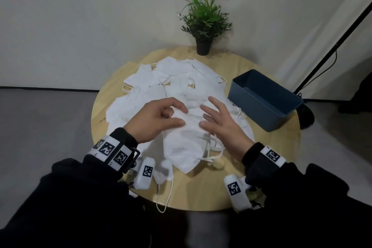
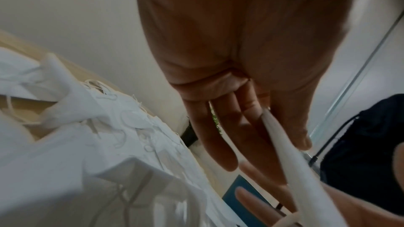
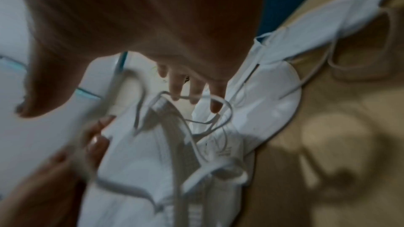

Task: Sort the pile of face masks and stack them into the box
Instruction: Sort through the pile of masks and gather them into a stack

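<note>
A loose pile of white face masks (image 1: 177,78) covers the middle of the round wooden table (image 1: 201,193). My left hand (image 1: 180,116) pinches the top edge of one folded mask (image 1: 181,147) between thumb and fingers; in the left wrist view that mask's edge (image 2: 282,144) runs between them. My right hand (image 1: 217,119) hovers just to the right with fingers straight and spread over the same mask (image 3: 153,161), whose ear loops dangle below the fingers (image 3: 192,89). The blue box (image 1: 267,110) stands at the table's right side with nothing visible inside.
A potted plant (image 1: 203,24) stands at the table's back edge. A black stand pole (image 1: 332,46) leans along the wall on the right. One stray mask (image 1: 163,179) lies near the front edge, its ear loop hanging over. Bare wood shows in front of the box.
</note>
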